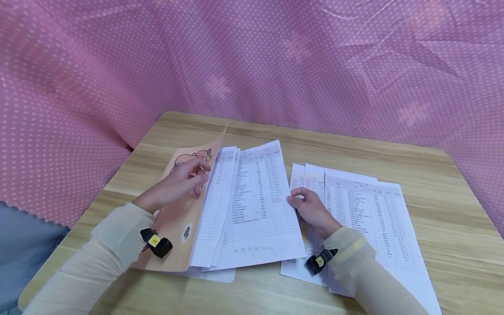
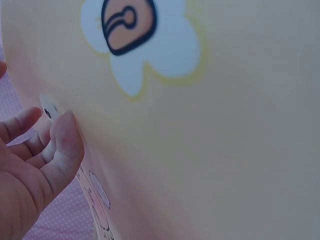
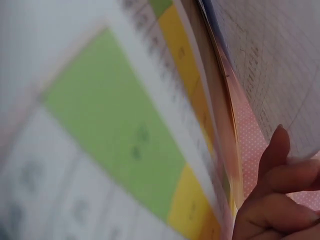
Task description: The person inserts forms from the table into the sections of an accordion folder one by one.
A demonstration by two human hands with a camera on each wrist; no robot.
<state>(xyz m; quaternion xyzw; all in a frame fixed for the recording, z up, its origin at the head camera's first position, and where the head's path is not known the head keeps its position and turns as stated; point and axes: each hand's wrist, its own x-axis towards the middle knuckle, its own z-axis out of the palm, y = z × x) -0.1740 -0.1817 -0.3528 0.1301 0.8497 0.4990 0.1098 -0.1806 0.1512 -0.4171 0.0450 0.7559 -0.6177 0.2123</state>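
Observation:
A peach folder (image 1: 175, 216) with cartoon drawings has its cover raised, and printed sheets (image 1: 214, 205) lie inside. My left hand (image 1: 183, 177) is at the cover's outer face near its free edge, fingers loosely bent. In the left wrist view the thumb of this hand (image 2: 45, 170) is close against the peach cover (image 2: 210, 150); whether it presses there I cannot tell. My right hand (image 1: 313, 214) pinches the right edge of a printed table sheet (image 1: 264, 197), which slants out of the folder. The right wrist view shows the hand (image 3: 280, 195) at the paper's corner.
To the right, several overlapping printed sheets (image 1: 370, 218) lie on the wooden table (image 1: 433, 183), partly beneath my right forearm. Green and yellow printed cells (image 3: 115, 125) show up close in the right wrist view. A pink dotted curtain (image 1: 252, 57) hangs behind the table.

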